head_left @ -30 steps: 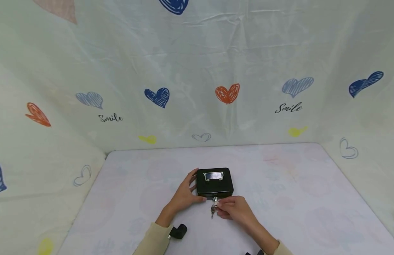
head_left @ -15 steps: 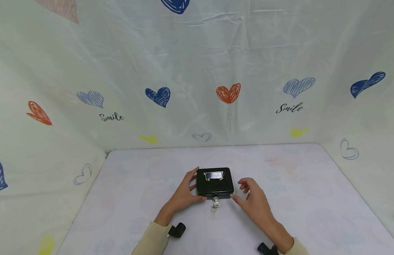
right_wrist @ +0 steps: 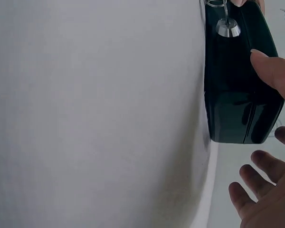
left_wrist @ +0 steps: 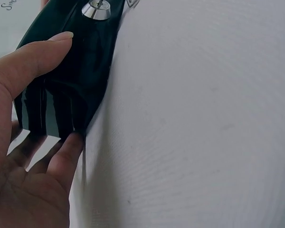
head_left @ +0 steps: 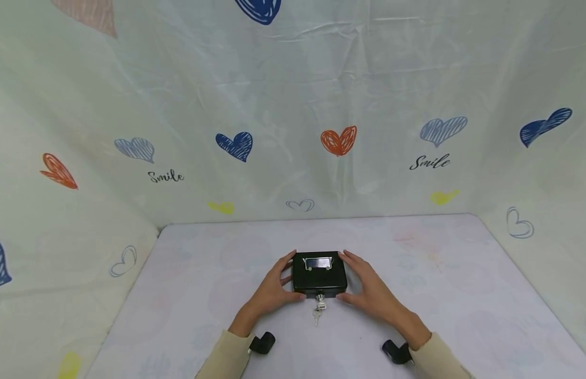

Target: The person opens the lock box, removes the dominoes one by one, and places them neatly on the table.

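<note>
Right hand has shifted around the right end of the glossy black rectangular metal box, on white worktop; left hand pinches the opposite end. Likely rigid, slippery; hold both ends.

Backdrop sheet, pale, creased; bears dark blue heart, orange heart to its right, black "Smile" lettering beneath a light blue heart. Tabletop, whitish, far corners rounded; faint reddish smudge lies toward far right.

Box cropped by left wrist view's top edge; keys too small to count.
</note>
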{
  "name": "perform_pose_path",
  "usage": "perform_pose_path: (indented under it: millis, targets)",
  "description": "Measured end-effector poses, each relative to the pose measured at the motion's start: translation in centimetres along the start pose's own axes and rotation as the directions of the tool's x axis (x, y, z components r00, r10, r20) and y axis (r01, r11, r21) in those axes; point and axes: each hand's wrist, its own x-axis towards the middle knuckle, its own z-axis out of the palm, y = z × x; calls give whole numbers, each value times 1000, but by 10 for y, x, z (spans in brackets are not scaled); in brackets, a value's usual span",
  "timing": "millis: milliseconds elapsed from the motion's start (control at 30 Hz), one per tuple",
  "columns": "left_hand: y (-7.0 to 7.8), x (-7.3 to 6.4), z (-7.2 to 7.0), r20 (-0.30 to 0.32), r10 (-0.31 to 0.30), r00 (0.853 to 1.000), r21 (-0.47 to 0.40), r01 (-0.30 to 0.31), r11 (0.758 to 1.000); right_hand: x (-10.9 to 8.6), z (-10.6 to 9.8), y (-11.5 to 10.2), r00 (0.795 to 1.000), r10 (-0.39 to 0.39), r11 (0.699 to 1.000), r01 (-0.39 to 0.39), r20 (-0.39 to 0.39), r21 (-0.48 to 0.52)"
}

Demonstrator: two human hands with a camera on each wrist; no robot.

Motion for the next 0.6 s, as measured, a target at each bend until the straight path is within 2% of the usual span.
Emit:
perform_pose_path:
  millis: [233,600]
  targets:
    - [1,-1,0,-3,-10,1000,-11,10,1000,5,0,3,999,-44,999,44,26,1]
    - [1,-1,1,-10,-9,1000,-3,9,1000,6,-2,4,998,-2,1000,1,63,24]
